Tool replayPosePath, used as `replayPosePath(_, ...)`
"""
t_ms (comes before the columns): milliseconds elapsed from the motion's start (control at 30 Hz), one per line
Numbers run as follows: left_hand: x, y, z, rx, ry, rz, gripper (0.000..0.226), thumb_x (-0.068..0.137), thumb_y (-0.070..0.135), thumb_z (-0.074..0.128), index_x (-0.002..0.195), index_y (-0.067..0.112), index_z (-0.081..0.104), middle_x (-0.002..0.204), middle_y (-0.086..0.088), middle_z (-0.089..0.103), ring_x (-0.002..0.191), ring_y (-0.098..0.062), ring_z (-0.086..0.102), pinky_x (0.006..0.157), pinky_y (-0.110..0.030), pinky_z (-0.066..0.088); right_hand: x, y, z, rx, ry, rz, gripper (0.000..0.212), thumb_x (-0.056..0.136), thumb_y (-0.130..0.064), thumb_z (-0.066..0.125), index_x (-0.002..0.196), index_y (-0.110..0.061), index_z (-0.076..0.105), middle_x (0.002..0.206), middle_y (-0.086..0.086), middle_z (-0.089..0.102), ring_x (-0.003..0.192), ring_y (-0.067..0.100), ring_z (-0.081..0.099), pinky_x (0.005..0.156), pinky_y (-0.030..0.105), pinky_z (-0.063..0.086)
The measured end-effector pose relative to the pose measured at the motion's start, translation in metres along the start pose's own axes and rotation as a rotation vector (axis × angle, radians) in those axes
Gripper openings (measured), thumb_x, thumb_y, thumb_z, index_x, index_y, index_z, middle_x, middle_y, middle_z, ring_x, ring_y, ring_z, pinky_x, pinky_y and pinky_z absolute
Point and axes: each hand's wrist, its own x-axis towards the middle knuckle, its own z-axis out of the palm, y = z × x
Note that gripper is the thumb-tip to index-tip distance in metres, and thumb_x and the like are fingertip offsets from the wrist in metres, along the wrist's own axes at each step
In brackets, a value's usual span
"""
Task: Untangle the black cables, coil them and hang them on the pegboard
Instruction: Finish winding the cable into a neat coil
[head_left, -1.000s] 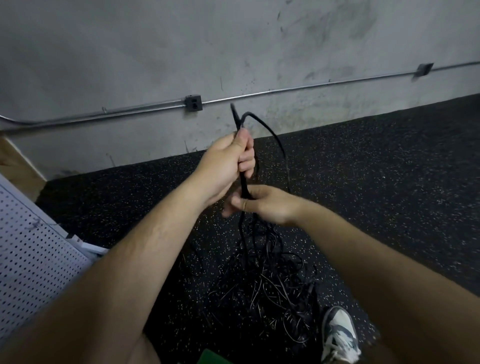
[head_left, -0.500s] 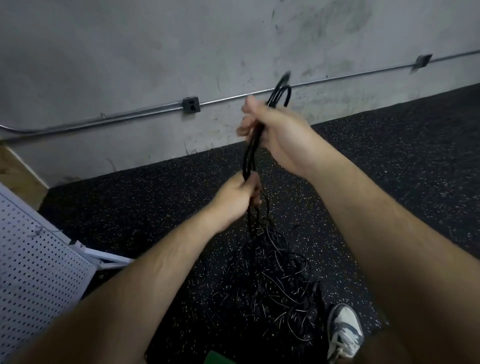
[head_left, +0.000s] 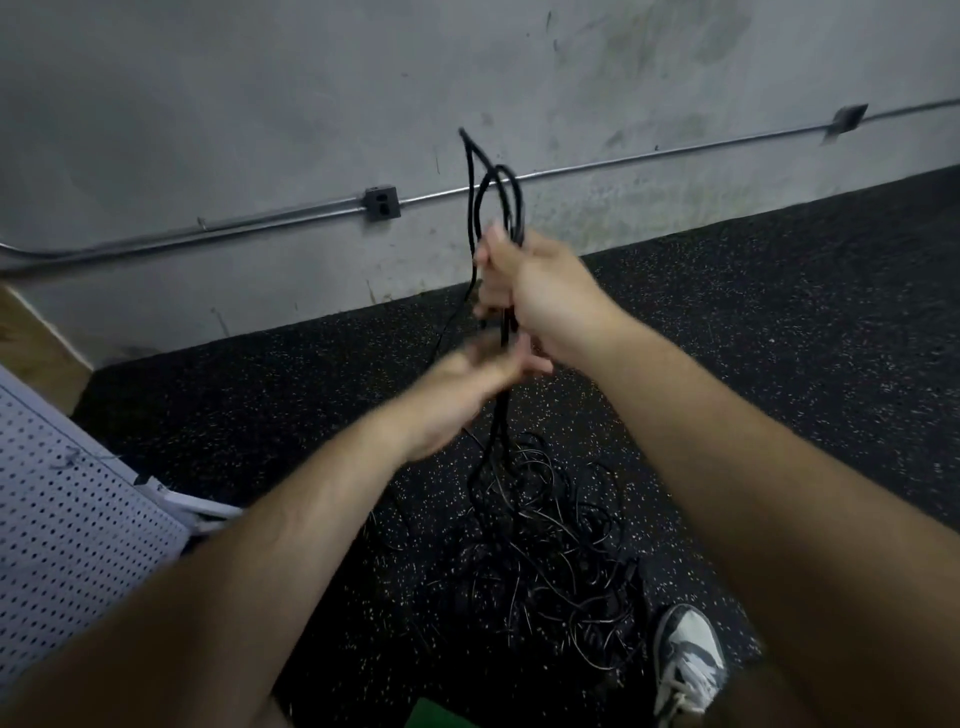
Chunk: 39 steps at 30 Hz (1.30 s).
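My right hand (head_left: 545, 296) grips a bundle of black cable loops (head_left: 493, 187) that stand up above its fist in front of the wall. Just below it is my left hand (head_left: 478, 374), blurred by motion, with its fingers round the strands hanging from the bundle. Those strands drop to a loose tangle of black cables (head_left: 545, 545) on the speckled black floor. The white pegboard (head_left: 62, 519) lies at the far left, apart from both hands.
A grey wall with a metal conduit and an outlet box (head_left: 383, 202) runs across the back. A grey-and-white shoe (head_left: 685, 654) stands beside the tangle at the lower right. Something green (head_left: 431, 714) shows at the bottom edge.
My right hand has come down with the loops, and my left hand has moved up the strands to just under it. More loops now stand above the right fist.
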Motion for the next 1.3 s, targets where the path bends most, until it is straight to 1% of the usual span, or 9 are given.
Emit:
replayPosePath(167,-0.001,-0.006,0.007,0.117,0.147,-0.011,0.023,0.109,0.025,0.043,0.092,0.022,0.057,0.062,0.013,0.063,0.066,-0.008,0.061,0.080,-0.041,0.052,0.002,-0.024,-0.004,0.265,-0.092,-0.086,0.028,0.105,-0.037,0.050,0.110,-0.011,0.059,0.079,-0.002,0.057,0.076,0.014,0.058,0.084,0.034,0.049)
replayPosePath(300,0.009,0.038,-0.014,-0.194,0.272,0.124,0.026,0.110,0.025,0.038,0.095,0.013,0.054,0.062,0.009,0.044,0.054,-0.008,0.039,0.057,-0.026,0.038,-0.025,0.032,-0.008,-0.110,-0.527,0.184,0.071,0.079,-0.049,0.074,0.140,-0.020,0.050,0.128,-0.008,0.066,0.122,0.013,0.058,0.111,0.043,0.037)
replayPosePath(367,0.009,0.057,-0.024,-0.362,0.230,0.199,0.029,0.111,0.028,0.036,0.093,0.011,0.052,0.060,0.009,0.041,0.051,-0.007,0.035,0.053,-0.022,0.036,-0.039,0.062,0.002,-0.438,-0.687,0.283,0.052,0.087,-0.055,0.066,0.129,-0.025,0.062,0.127,-0.011,0.068,0.122,0.006,0.059,0.115,0.045,0.033)
replayPosePath(467,0.014,0.053,-0.035,-0.325,0.306,0.184,0.039,0.105,0.045,0.041,0.103,0.011,0.059,0.072,0.003,0.059,0.065,-0.011,0.057,0.061,-0.025,0.046,-0.044,0.058,0.019,-0.476,-0.422,0.258,0.036,0.105,-0.051,0.044,0.091,-0.023,0.062,0.089,-0.003,0.068,0.087,0.012,0.065,0.097,0.044,0.049)
replayPosePath(567,0.010,0.028,-0.024,-0.151,0.280,0.045,0.045,0.093,0.066,0.045,0.106,0.030,0.070,0.102,0.012,0.074,0.101,-0.006,0.066,0.096,-0.033,0.052,-0.026,0.017,0.021,-0.198,-0.048,0.136,0.040,0.107,-0.047,0.041,0.090,-0.017,0.063,0.084,0.001,0.067,0.078,0.016,0.064,0.081,0.034,0.056)
replayPosePath(667,-0.012,0.012,0.004,-0.002,0.093,-0.005,0.026,0.105,0.034,0.043,0.088,0.028,0.061,0.069,0.022,0.070,0.073,0.011,0.064,0.081,-0.008,0.051,0.001,-0.027,0.013,0.258,0.070,0.023,0.037,0.108,-0.038,0.044,0.081,-0.015,0.055,0.054,-0.008,0.047,0.052,0.012,0.046,0.067,0.034,0.046)
replayPosePath(800,-0.014,0.004,0.011,-0.004,0.140,0.000,0.018,0.106,0.032,0.049,0.092,0.022,0.054,0.060,0.013,0.058,0.068,-0.012,0.060,0.087,-0.036,0.054,0.009,-0.032,0.004,0.442,0.032,-0.018,0.022,0.108,-0.027,0.047,0.094,-0.011,0.052,0.064,-0.004,0.044,0.060,0.014,0.046,0.069,0.034,0.052)
replayPosePath(933,-0.003,0.012,-0.011,-0.045,0.131,0.073,0.003,0.108,0.019,0.047,0.110,0.018,0.049,0.063,0.007,0.044,0.055,-0.010,0.047,0.067,-0.036,0.055,-0.004,-0.002,-0.001,0.231,0.081,0.098,0.020,0.110,-0.018,0.042,0.106,-0.003,0.056,0.084,0.008,0.066,0.081,0.026,0.068,0.080,0.038,0.060)
replayPosePath(1300,-0.009,0.008,-0.020,0.265,0.200,0.115,0.019,0.107,0.022,0.050,0.099,0.009,0.060,0.068,0.008,0.061,0.061,-0.014,0.063,0.074,-0.047,0.060,-0.019,0.000,-0.020,0.056,0.138,0.170,0.024,0.108,-0.018,0.047,0.101,-0.001,0.064,0.098,0.014,0.076,0.088,0.031,0.075,0.068,0.034,0.060)
